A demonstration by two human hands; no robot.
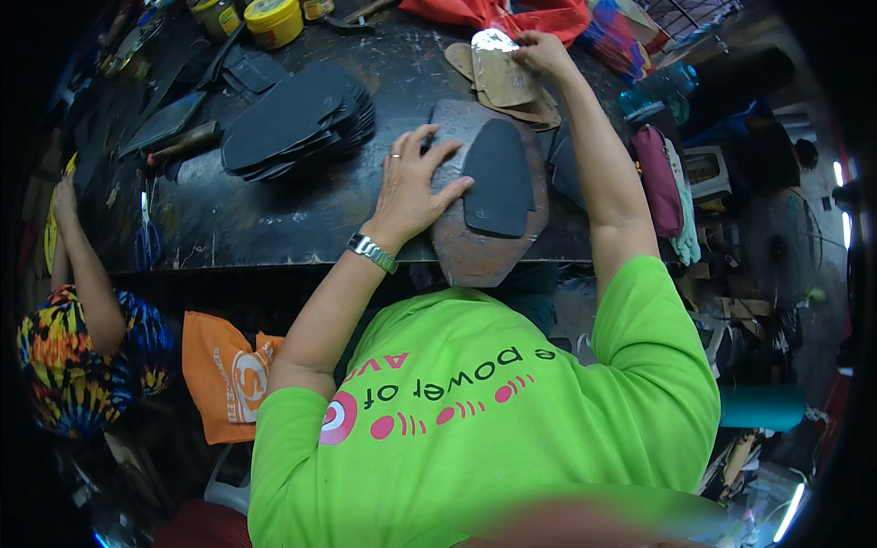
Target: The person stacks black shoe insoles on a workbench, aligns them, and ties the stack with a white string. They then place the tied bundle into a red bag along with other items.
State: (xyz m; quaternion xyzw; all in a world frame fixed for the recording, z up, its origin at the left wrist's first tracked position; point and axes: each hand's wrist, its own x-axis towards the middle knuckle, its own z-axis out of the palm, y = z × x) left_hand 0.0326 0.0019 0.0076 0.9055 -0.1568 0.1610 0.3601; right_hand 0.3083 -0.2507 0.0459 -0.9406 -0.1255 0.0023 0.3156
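Note:
A black sole-shaped sheet [498, 178] lies on a worn brown board [475, 260] at the table's front edge. My left hand [411, 187] rests beside it with fingers spread, the thumb tip at the sheet's left edge. Farther back, my right hand [545, 57] grips the edge of a tan sole-shaped template [505, 80] whose far end shines brightly. Under that template lie more tan pieces [534, 111]. To the left of my left hand is a stack of black sole-shaped sheets [297, 119].
Blue-handled scissors [146, 239] and a dark rod-like tool [187, 142] lie on the dark table [274, 228]. A yellow tub [273, 23] and red cloth [548, 16] are at the back. At left, a co-worker's hand [66, 196] holds something yellow. An orange bag [215, 379] hangs below the table edge.

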